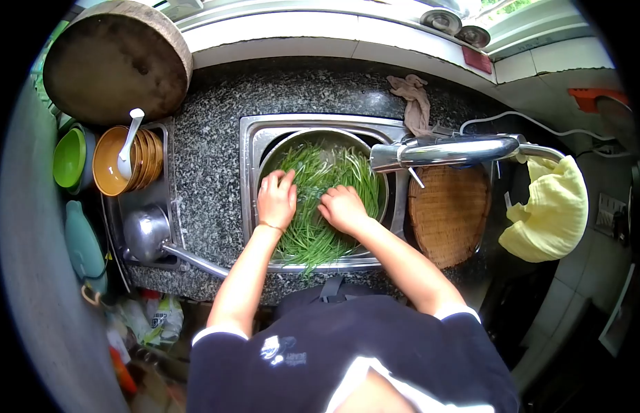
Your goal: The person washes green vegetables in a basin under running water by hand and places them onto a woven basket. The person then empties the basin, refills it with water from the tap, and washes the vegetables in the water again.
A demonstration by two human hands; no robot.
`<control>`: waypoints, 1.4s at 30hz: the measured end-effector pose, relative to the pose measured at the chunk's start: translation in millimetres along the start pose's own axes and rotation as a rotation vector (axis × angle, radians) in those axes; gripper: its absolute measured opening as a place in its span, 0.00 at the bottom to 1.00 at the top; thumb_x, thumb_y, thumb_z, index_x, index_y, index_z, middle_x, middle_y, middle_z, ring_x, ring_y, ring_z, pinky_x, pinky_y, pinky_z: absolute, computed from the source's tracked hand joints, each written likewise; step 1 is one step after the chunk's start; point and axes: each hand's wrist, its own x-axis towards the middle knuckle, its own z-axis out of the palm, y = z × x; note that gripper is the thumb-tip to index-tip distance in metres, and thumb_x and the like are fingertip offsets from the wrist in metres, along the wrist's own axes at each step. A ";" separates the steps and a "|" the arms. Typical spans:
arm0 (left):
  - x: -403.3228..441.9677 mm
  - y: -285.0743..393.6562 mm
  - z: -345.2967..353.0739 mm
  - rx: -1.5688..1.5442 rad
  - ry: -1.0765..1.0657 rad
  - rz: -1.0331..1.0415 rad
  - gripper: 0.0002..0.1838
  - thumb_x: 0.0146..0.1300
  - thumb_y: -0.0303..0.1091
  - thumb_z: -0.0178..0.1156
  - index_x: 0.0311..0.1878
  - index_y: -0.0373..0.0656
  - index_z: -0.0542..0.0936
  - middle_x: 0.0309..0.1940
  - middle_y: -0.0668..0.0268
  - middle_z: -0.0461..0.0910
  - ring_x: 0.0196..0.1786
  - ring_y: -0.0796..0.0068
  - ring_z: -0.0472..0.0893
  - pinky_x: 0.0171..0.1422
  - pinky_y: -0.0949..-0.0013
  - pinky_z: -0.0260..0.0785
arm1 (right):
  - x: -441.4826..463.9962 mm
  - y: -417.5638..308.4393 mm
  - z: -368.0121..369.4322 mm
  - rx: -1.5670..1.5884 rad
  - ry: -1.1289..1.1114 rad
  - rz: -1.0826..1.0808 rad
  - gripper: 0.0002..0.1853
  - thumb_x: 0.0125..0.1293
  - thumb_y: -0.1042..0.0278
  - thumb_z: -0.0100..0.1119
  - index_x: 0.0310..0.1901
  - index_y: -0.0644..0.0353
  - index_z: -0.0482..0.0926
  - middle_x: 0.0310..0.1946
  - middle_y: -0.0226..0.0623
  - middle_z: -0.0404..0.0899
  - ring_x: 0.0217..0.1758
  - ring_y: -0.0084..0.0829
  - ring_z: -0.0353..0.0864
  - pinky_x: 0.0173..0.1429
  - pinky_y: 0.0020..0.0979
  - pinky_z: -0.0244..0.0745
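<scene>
Long, thin green chives (313, 241) fill a round metal basin (385, 199) set in the steel sink, and some hang over the front rim. My left hand (276, 201) rests on the chives at the left side of the basin, its fingers slightly bent and apart. To its right, my right hand (343, 209) has its fingers curled into the chives near the middle. Its fingertips are partly hidden by the greens. Above the basin's right side reaches a chrome faucet (450, 151).
A woven tray (449, 213) lies right of the basin, near a yellow cloth (550, 210). On the left are a metal ladle (148, 234), stacked orange bowls (110, 162), a green bowl (70, 158) and a thick round chopping block (113, 65). A rag (411, 100) lies behind the sink.
</scene>
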 end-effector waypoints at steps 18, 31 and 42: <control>-24.0 38.9 30.5 -0.910 -0.107 -0.429 0.25 0.47 0.31 0.67 0.50 0.37 0.71 0.41 0.54 0.80 0.45 0.62 0.80 0.52 0.65 0.71 | -3.8 -6.6 4.5 1.420 0.069 0.524 0.44 0.56 0.66 0.65 0.68 0.66 0.47 0.61 0.50 0.63 0.62 0.36 0.66 0.65 0.36 0.62; -25.0 90.6 -66.2 -0.523 0.013 -0.124 0.33 0.47 0.27 0.62 0.60 0.34 0.65 0.48 0.52 0.71 0.53 0.55 0.73 0.62 0.61 0.63 | 6.2 -20.2 -28.9 2.299 -0.042 0.129 0.26 0.61 0.77 0.51 0.62 0.61 0.63 0.57 0.49 0.70 0.63 0.44 0.68 0.68 0.44 0.63; 7.7 9.8 -2.6 -0.033 -0.463 -0.395 0.36 0.56 0.47 0.60 0.66 0.46 0.61 0.62 0.50 0.62 0.57 0.46 0.71 0.58 0.53 0.67 | 35.0 6.7 23.8 1.301 -0.011 0.934 0.33 0.68 0.46 0.44 0.66 0.62 0.56 0.59 0.42 0.68 0.55 0.30 0.70 0.52 0.31 0.67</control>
